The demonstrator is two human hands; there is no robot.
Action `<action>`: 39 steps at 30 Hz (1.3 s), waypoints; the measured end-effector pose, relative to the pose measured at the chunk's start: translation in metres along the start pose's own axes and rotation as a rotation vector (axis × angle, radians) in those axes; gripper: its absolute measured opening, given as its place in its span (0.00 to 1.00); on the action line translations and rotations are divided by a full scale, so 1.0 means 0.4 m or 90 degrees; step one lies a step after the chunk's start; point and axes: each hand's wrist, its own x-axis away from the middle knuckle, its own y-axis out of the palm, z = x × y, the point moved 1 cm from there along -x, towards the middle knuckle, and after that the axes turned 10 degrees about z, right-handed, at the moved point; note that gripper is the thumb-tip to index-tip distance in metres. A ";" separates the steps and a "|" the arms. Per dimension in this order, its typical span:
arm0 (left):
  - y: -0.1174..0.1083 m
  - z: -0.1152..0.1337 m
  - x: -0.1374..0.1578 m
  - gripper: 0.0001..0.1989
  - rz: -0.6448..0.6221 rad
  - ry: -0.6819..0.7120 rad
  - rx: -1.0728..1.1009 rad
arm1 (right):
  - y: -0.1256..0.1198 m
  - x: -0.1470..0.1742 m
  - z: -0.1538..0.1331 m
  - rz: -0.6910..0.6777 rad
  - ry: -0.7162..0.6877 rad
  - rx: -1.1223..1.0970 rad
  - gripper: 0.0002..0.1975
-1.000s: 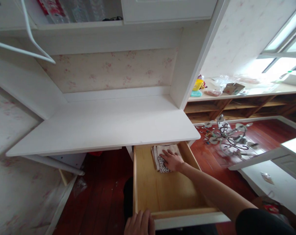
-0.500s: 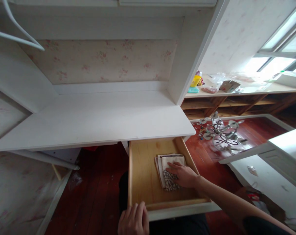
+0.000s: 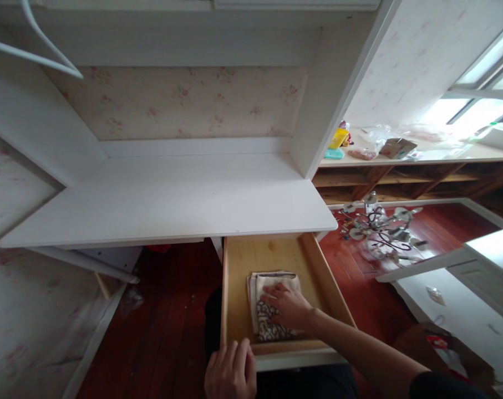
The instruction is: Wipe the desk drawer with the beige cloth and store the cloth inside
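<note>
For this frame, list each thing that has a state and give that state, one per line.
Drawer: pulled open under the desk.
Folded cloth: flat in the drawer, folded.
Right hand: palm down on the cloth.
Left hand: on the drawer's front edge.
Desk top: bare.

No text, label, brand, number or sign can be read here. The folded cloth [image 3: 268, 305] in the wooden drawer [image 3: 238, 266] carries only a dark pattern, not letters. The small items on the shelf [image 3: 401, 158] to the right of the white desk [image 3: 172, 199] are too blurred to read.
</note>
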 end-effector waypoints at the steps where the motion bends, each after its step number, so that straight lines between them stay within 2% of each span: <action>1: 0.000 0.000 0.000 0.07 0.000 -0.003 0.000 | 0.010 -0.017 -0.025 0.006 -0.013 0.003 0.34; 5: 0.002 -0.002 0.006 0.08 0.008 0.001 -0.005 | 0.042 -0.075 -0.109 0.042 -0.028 0.010 0.35; 8: 0.002 -0.005 0.011 0.07 0.037 0.020 -0.028 | 0.042 -0.122 -0.131 0.065 0.000 0.019 0.33; 16: -0.007 -0.003 -0.008 0.07 0.036 0.018 -0.025 | -0.032 -0.292 -0.065 0.054 0.059 0.066 0.31; 20: -0.003 -0.007 -0.007 0.07 0.058 0.029 -0.021 | -0.049 -0.319 -0.010 0.030 0.016 0.088 0.35; 23: 0.001 -0.008 -0.002 0.07 0.062 0.027 -0.017 | -0.049 -0.293 0.053 0.004 0.006 0.098 0.36; 28: 0.004 -0.008 0.006 0.07 0.063 0.017 -0.007 | -0.063 -0.197 0.184 0.022 0.114 0.081 0.32; 31: 0.008 -0.012 0.012 0.07 0.067 0.023 -0.006 | -0.074 -0.131 0.234 0.034 0.155 0.070 0.33; 34: 0.011 -0.015 0.014 0.07 0.050 0.028 -0.003 | -0.066 -0.066 0.235 0.065 0.176 0.068 0.31; 39: 0.006 -0.011 0.004 0.08 0.033 0.022 0.008 | -0.012 0.034 0.162 0.078 0.198 0.075 0.30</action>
